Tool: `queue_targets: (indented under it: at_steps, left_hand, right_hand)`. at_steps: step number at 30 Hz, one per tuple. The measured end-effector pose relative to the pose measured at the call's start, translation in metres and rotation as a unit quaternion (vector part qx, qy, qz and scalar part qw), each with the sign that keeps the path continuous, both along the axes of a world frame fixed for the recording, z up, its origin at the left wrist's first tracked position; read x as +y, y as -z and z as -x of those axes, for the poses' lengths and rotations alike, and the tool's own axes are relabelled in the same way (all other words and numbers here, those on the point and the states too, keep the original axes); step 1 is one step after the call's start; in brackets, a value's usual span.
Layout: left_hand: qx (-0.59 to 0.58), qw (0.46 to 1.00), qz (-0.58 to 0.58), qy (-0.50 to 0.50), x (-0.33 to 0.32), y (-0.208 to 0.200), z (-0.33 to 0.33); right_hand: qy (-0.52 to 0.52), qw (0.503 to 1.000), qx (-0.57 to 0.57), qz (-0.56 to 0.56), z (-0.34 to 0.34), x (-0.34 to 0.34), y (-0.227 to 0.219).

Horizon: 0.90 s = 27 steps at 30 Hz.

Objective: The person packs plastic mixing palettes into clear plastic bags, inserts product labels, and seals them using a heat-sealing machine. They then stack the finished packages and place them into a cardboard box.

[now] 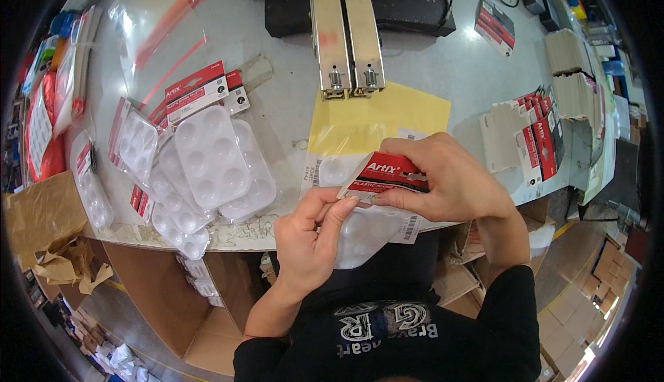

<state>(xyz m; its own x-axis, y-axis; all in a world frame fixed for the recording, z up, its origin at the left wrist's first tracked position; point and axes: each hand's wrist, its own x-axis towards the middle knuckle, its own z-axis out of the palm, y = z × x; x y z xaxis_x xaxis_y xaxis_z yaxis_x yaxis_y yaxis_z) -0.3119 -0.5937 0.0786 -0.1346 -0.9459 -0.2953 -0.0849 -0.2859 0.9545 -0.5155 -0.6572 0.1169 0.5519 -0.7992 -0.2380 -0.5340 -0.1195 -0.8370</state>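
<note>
A red, white and black header card is pinched between my two hands over the table's front edge. My left hand grips its lower left corner between thumb and forefinger. My right hand holds its right end, thumb below and fingers behind. Under the card, a clear-bagged white plastic paint palette with round wells hangs partly past the edge. Another palette shows behind the card, on a yellow sheet. Whether the card is joined to the lower bag is hidden by my fingers.
A stapling machine with two metal arms reaches over the yellow sheet. Bagged palettes with header cards are piled at left. Stacked header cards lie at right. An open cardboard box stands below the table at left.
</note>
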Motion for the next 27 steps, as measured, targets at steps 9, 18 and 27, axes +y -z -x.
queue_targets:
  at_steps: [9,18,27]
  left_hand:
    - [-0.031,0.991,0.029,-0.129,-0.006,0.011,-0.007]
    - [0.01,0.984,0.031,-0.176,-0.01,0.032,-0.012]
    - [-0.022,0.987,0.012,-0.161,-0.012,0.024,-0.013]
  right_hand:
    - [0.146,0.985,0.035,0.089,0.008,-0.001,0.01]
    - [0.258,0.916,-0.151,-0.269,0.008,0.031,0.039]
    - [0.281,0.907,-0.222,-0.223,0.003,0.047,0.044]
